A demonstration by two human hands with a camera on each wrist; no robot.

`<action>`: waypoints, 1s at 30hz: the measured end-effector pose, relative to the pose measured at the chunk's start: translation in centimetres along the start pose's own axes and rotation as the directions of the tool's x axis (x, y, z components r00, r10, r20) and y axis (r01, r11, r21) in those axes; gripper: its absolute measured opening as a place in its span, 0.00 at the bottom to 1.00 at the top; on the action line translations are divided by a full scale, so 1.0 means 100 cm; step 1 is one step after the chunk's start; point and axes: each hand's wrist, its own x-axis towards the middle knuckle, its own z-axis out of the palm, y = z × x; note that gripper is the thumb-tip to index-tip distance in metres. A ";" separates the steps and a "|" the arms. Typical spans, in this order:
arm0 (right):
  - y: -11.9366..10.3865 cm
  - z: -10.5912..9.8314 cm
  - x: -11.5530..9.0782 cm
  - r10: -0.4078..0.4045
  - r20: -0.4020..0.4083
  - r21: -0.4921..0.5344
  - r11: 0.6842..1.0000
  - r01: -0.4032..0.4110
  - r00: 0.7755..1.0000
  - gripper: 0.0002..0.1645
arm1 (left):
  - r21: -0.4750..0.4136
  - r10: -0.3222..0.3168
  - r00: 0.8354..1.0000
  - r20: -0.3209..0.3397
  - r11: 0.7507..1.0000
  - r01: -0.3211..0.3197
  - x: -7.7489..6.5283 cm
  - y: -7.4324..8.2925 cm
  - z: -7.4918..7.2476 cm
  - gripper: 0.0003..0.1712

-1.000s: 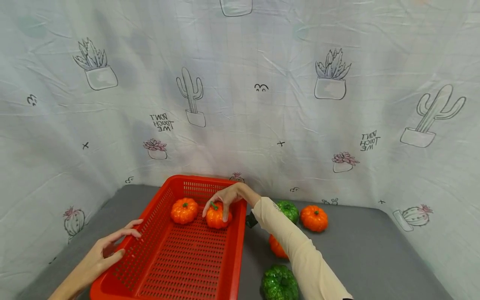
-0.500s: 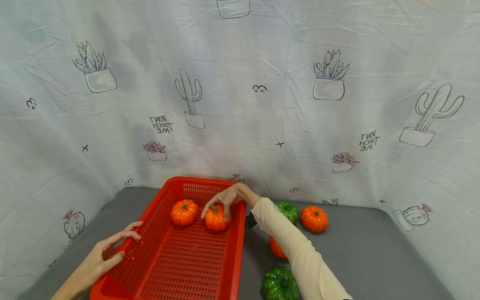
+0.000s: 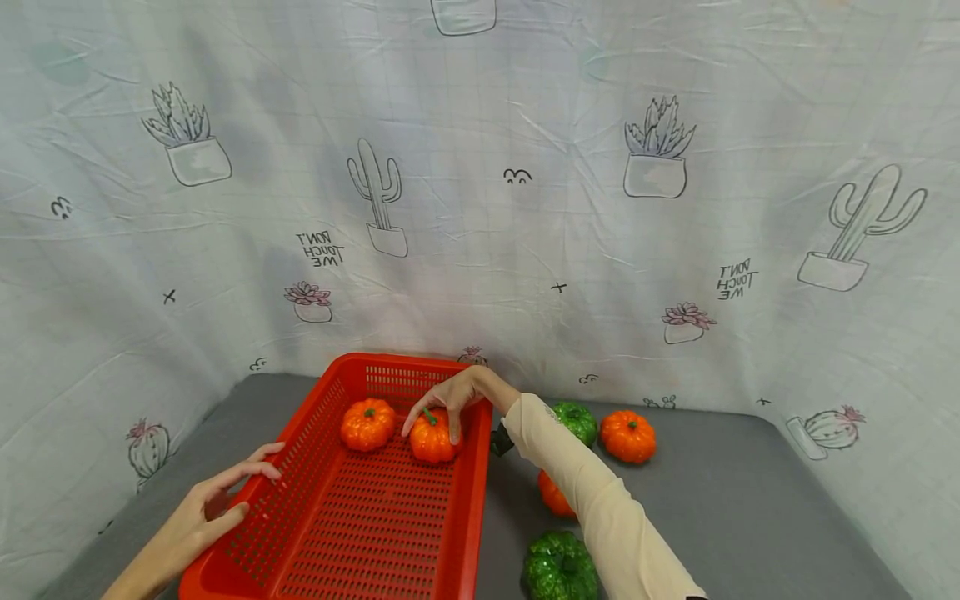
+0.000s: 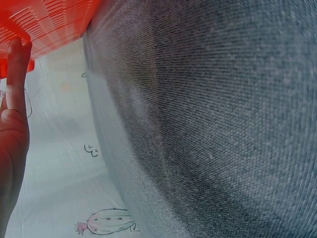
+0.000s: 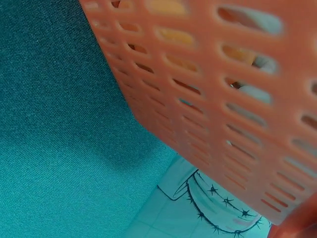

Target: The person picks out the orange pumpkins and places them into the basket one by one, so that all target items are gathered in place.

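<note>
My left hand rests at the left rim of a red perforated plastic basket, thumb and fingertips touching it. In the left wrist view, its fingers lie fairly straight against the basket's outer wall. Reaching over the right rim, my right hand holds an orange decorative pumpkin with a green stem, thumb and fingers on either side. That pumpkin sits inside the basket, right of a second orange pumpkin. From the right wrist, the basket wall hides most of the grip.
Right of the basket on the grey table are a green pumpkin, an orange pumpkin, another orange one partly behind the sleeve, and a nearer green pumpkin. A printed cloth hangs behind.
Almost nothing differs. The view has shifted very slightly; both hands stay in place, the right still around the orange pumpkin in the basket.
</note>
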 end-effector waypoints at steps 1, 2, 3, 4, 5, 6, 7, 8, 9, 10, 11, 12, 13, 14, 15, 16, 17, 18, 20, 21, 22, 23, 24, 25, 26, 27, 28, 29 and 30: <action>-0.001 0.000 0.000 0.001 -0.002 -0.003 1.000 -0.001 1.000 0.45 | 0.000 0.001 1.000 -0.001 1.000 -0.001 0.000 0.000 0.000 0.22; -0.001 0.000 0.000 0.003 -0.004 -0.005 1.000 -0.003 1.000 0.45 | -0.004 0.002 1.000 -0.001 1.000 -0.002 0.000 0.000 0.000 0.22; -0.001 0.001 0.000 0.006 -0.005 -0.003 1.000 -0.006 1.000 0.45 | 0.002 0.005 1.000 -0.001 1.000 -0.005 0.000 0.000 0.000 0.22; -0.002 0.001 0.000 0.009 -0.007 -0.002 1.000 -0.009 1.000 0.45 | 0.005 0.007 1.000 -0.001 1.000 -0.007 0.000 0.000 0.000 0.22; -0.002 0.001 0.000 0.011 -0.006 0.000 1.000 -0.011 1.000 0.45 | 0.021 0.014 1.000 -0.002 1.000 -0.014 0.000 0.000 0.000 0.22; -0.002 0.001 0.000 0.013 -0.005 0.002 1.000 -0.013 1.000 0.45 | 0.032 0.016 1.000 -0.003 0.999 -0.016 0.000 0.000 0.000 0.22; -0.003 0.001 0.000 0.015 -0.004 0.004 1.000 -0.015 1.000 0.45 | 0.037 0.017 1.000 -0.004 0.999 -0.017 0.000 0.000 -0.001 0.22; -0.003 0.001 0.000 0.018 -0.003 0.005 1.000 -0.018 1.000 0.45 | 0.040 0.020 1.000 -0.002 0.999 -0.020 0.000 0.000 -0.001 0.22; -0.003 0.001 0.000 0.019 -0.002 0.008 1.000 -0.019 1.000 0.45 | 0.040 0.016 1.000 -0.003 0.999 -0.016 0.000 0.001 0.000 0.22; -0.003 0.001 0.000 0.020 -0.001 0.007 1.000 -0.020 1.000 0.45 | 0.034 0.003 1.000 -0.005 0.999 -0.003 0.000 0.001 0.000 0.22; -0.003 0.001 0.000 0.021 -0.002 0.007 1.000 -0.021 1.000 0.45 | 0.027 -0.005 1.000 -0.007 1.000 0.005 0.000 0.001 0.000 0.22; -0.003 0.001 0.000 0.023 -0.003 0.005 1.000 -0.023 1.000 0.45 | 0.019 -0.006 1.000 -0.005 1.000 0.006 0.000 0.001 -0.001 0.22; -0.003 0.001 0.000 0.024 -0.005 0.002 1.000 -0.024 1.000 0.45 | 0.008 -0.011 1.000 -0.006 1.000 0.011 0.000 0.001 -0.001 0.22; -0.004 0.001 0.000 0.026 -0.007 -0.002 1.000 -0.026 1.000 0.45 | 0.006 -0.011 1.000 -0.006 1.000 0.011 0.000 0.000 -0.001 0.22; -0.004 0.001 0.000 0.027 -0.008 -0.007 1.000 -0.027 1.000 0.45 | 0.010 -0.014 1.000 -0.009 1.000 0.014 -0.001 0.000 -0.001 0.22; -0.004 0.001 0.000 0.029 -0.011 -0.013 0.999 -0.029 1.000 0.46 | 0.013 -0.010 1.000 -0.009 1.000 0.010 -0.001 0.000 -0.001 0.22; -0.004 0.001 0.000 0.031 -0.014 -0.021 0.999 -0.031 0.999 0.46 | 0.026 0.002 1.000 -0.009 1.000 -0.002 -0.002 0.000 -0.001 0.22; -0.004 0.001 0.000 0.033 -0.016 -0.028 0.999 -0.034 0.999 0.46 | 0.036 0.005 1.000 -0.011 0.999 -0.004 -0.002 0.000 -0.001 0.22; -0.005 0.002 0.000 0.041 -0.020 -0.042 0.998 -0.041 0.999 0.46 | 0.049 -0.006 1.000 -0.017 0.999 0.006 -0.003 0.000 0.000 0.21; -0.005 0.001 0.000 0.043 -0.022 -0.046 0.998 -0.044 0.999 0.46 | 0.047 -0.015 1.000 -0.020 0.999 0.016 -0.003 0.001 0.000 0.21; -0.005 0.001 0.000 0.049 -0.025 -0.049 0.998 -0.050 0.998 0.46 | 0.043 -0.022 1.000 -0.019 0.999 0.023 -0.003 0.001 0.000 0.21; -0.005 0.002 0.000 0.052 -0.029 -0.053 0.997 -0.054 0.998 0.46 | 0.038 -0.032 0.999 -0.021 0.999 0.033 -0.003 0.001 0.000 0.20; -0.005 0.001 -0.001 0.056 -0.032 -0.058 0.997 -0.058 0.998 0.46 | 0.025 -0.045 0.999 -0.021 0.999 0.045 -0.002 0.001 0.000 0.20; -0.004 0.001 -0.001 0.058 -0.033 -0.059 0.996 -0.060 0.998 0.46 | 0.011 -0.046 0.999 -0.018 0.999 0.046 -0.002 0.001 0.000 0.20; -0.004 0.001 -0.001 0.059 -0.034 -0.062 0.996 -0.061 0.998 0.46 | 0.005 -0.046 0.999 -0.013 0.999 0.046 -0.002 0.002 0.000 0.20; -0.004 0.001 -0.001 0.060 -0.034 -0.061 0.996 -0.062 0.998 0.46 | -0.006 -0.049 0.999 -0.010 0.999 0.049 -0.002 0.002 0.000 0.20; -0.004 0.001 -0.002 0.060 -0.035 -0.061 0.996 -0.062 0.998 0.46 | -0.020 -0.054 0.998 -0.007 0.998 0.054 -0.001 0.001 0.000 0.20; -0.004 0.000 -0.002 0.058 -0.033 -0.060 0.996 -0.060 0.998 0.46 | -0.029 -0.057 0.998 -0.006 0.998 0.057 -0.001 0.001 0.000 0.21; -0.004 0.000 -0.001 0.057 -0.031 -0.057 0.997 -0.058 0.998 0.46 | -0.020 -0.051 0.999 -0.005 0.998 0.051 -0.002 0.001 0.000 0.21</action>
